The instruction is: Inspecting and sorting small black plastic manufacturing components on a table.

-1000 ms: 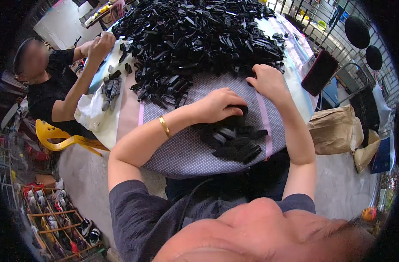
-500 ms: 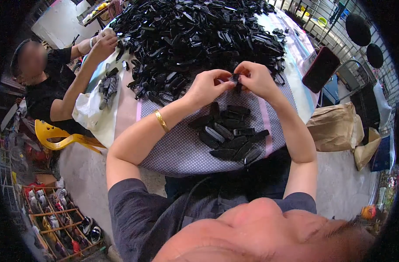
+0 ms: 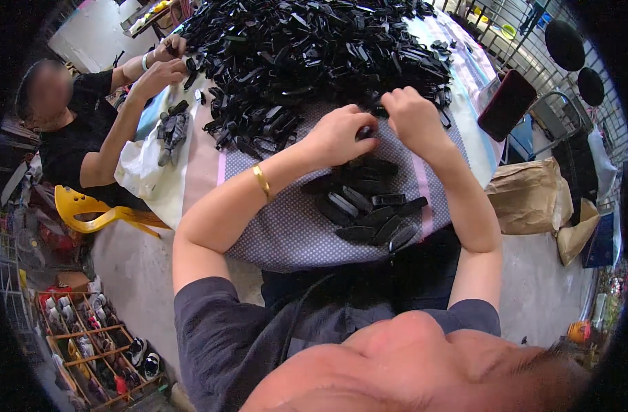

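A curled left hand [image 3: 341,137] of mine, with a gold bangle on its wrist, holds a small black elongated piece [image 3: 364,132] between thumb and fingers. It hovers over the upper end of a small group of flat black pieces [image 3: 375,220] lying on the dotted tablecloth [image 3: 279,233]. My right hand [image 3: 414,120] is at the near edge of a big heap of glossy black pieces [image 3: 314,62], its fingers bent downward beside a dark piece. What its fingertips hold, if anything, is hidden.
Across the table's left side, a person [image 3: 73,137] handles pieces at the heap. Near them are a white plastic bag [image 3: 139,168] and a yellow chair [image 3: 87,209]. A phone [image 3: 507,106] stands up at the right, above a brown paper bag [image 3: 530,199]. A shoe rack [image 3: 87,343] is lower left.
My hands, together at one piece before, have parted. The left has come back toward the small group with a piece; the right has shifted slightly up and over to the heap's edge.
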`<action>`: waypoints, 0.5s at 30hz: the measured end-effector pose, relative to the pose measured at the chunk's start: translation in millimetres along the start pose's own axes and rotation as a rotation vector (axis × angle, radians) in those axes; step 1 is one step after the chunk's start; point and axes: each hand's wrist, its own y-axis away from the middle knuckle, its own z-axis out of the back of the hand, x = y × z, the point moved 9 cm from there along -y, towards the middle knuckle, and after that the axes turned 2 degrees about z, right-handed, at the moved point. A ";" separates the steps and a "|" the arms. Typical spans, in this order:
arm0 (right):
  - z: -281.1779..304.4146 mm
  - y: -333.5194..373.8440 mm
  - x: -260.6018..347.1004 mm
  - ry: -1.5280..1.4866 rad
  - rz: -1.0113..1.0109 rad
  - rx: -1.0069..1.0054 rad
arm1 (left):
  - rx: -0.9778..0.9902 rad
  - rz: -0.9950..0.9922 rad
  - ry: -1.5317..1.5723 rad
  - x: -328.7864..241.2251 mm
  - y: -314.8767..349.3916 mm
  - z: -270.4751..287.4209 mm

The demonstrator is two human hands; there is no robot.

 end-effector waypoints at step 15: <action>2.1 -4.1 -1.3 -0.591 -0.152 -0.104 | -0.006 0.556 0.832 62.5 12.6 5.9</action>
